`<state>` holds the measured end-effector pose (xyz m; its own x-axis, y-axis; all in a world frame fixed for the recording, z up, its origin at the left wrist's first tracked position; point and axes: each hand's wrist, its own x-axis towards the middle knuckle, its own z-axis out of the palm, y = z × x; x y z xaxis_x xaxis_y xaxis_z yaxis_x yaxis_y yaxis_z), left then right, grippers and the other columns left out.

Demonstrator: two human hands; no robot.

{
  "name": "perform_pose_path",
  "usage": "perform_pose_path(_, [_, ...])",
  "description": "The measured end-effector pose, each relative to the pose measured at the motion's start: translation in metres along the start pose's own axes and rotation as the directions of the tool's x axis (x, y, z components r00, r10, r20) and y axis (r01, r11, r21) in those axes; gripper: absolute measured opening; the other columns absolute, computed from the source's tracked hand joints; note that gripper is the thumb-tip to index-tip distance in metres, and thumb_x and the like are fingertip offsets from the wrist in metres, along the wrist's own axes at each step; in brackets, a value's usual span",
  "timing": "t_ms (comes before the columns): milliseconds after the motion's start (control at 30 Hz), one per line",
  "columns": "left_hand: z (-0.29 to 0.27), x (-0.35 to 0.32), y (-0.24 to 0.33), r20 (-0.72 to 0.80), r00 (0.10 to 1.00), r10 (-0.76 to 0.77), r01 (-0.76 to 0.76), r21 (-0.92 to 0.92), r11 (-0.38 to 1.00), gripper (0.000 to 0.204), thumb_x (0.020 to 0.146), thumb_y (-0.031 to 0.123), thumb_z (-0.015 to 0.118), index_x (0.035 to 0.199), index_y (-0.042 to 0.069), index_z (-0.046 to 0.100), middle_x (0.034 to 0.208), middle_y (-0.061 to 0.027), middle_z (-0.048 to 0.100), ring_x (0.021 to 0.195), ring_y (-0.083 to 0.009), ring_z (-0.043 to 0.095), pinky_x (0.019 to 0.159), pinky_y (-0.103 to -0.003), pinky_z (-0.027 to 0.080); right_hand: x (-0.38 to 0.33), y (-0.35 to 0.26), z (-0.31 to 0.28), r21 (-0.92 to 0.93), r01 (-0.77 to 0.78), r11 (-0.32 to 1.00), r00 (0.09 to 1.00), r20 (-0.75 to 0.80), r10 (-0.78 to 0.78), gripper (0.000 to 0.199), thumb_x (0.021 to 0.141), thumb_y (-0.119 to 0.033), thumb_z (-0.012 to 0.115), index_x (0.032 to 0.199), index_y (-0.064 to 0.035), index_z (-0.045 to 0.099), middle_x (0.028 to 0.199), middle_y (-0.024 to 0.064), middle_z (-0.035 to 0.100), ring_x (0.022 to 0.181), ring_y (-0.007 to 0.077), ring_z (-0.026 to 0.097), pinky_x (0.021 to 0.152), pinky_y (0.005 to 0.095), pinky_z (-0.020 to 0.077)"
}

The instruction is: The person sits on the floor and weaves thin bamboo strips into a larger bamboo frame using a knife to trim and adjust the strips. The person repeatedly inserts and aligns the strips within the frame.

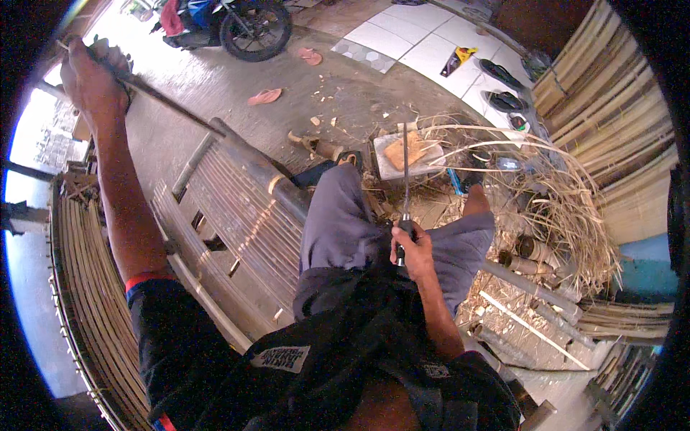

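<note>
Out at the upper left, my left hand [97, 82] is raised on an outstretched arm, with its fingers closed on something dark. A long dark pole [176, 106] runs from beside this hand toward the end of the bamboo bench [244, 230]. I cannot tell whether the hand grips the pole itself. In front of my lap, my right hand [415, 251] wraps round the black handle of a long narrow-bladed knife [406, 172]. Its blade points away from me, seen nearly edge-on. Beyond the knife tip's side lies a pale block [388, 165] with an orange-brown wooden piece [404, 152] on it.
Curled bamboo shavings [553, 194] heap up to the right. Bundles of bamboo strips [611, 100] stand at the far right, and more strips [97, 287] line the left. Pink sandals [266, 97], a motorbike [244, 25] and a yellow-black saw [458, 61] are farther off.
</note>
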<state>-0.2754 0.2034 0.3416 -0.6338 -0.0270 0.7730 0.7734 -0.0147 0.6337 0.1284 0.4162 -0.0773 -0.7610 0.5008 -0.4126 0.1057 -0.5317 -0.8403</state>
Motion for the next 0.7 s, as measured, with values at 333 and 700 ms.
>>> perform_pose_path(333, [0.180,-0.132,0.024,-0.072,0.985,-0.156,0.128,-0.297,0.946,0.045,0.101,0.044,0.037,0.085,0.003,0.048,0.063,-0.0074,0.050,0.047,-0.0148,0.046,0.042,-0.028,0.038,0.003,0.006,-0.022,-0.125,-0.008,0.992,0.991,-0.135,-0.009,0.026,0.096,-0.028,0.065,0.099,-0.0049,0.055,0.062,-0.0004,0.055,0.047,0.0100,0.052,0.042,0.0284,0.0441])
perform_pose_path(700, [0.261,-0.274,-0.086,0.160,0.950,-0.269,0.312,-0.414,0.855,0.058,0.104,0.055,0.037,0.079,0.004,0.047,0.067,-0.0076,0.051,0.053,-0.0164,0.051,0.049,-0.030,0.042,0.008,-0.001,-0.033,-0.281,-0.038,0.959,0.974,-0.225,-0.027,0.038,0.095,-0.034,0.066,0.111,-0.0006,0.056,0.067,0.0050,0.061,0.053,0.0169,0.059,0.048,0.0340,0.0485])
